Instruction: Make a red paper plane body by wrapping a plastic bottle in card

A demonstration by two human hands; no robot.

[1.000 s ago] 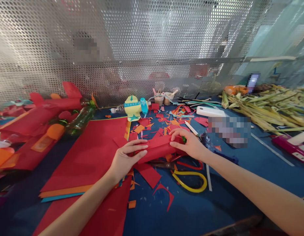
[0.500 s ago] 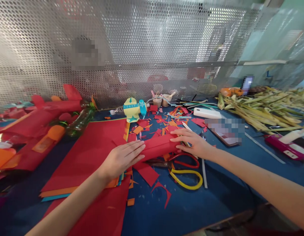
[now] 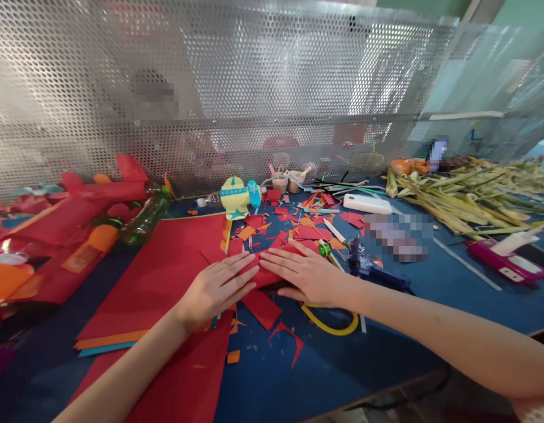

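Observation:
Red paper [image 3: 267, 278] lies rolled round a bottle, whose green cap [image 3: 325, 249] sticks out at the right end. My left hand [image 3: 219, 286] rests on the roll's left end, fingers stretched out flat. Over its middle and right lies my right hand [image 3: 314, 271], fingers extended and pressing on the paper, the thumb lower down. Most of the roll is hidden under both hands. Below my right hand shows the yellow handle of scissors [image 3: 333, 332]; the rest is covered. A dark blue glue gun [image 3: 364, 261] lies right of the cap.
Stacked coloured paper [image 3: 166, 264] is at left, beside red paper-covered bottles [image 3: 91, 229] and a green bottle [image 3: 144, 220]. Paper scraps [image 3: 294, 220] litter the middle. Behind stand a perforated metal screen [image 3: 272, 76] and a yellow-and-blue decorated bottle [image 3: 234, 198]. Dried husks [image 3: 466, 194] and a power strip [image 3: 507, 258] are right.
My right hand has slid left along the roll from its right end towards my left hand, uncovering the green cap and glue gun. My left hand has flattened from a pinch.

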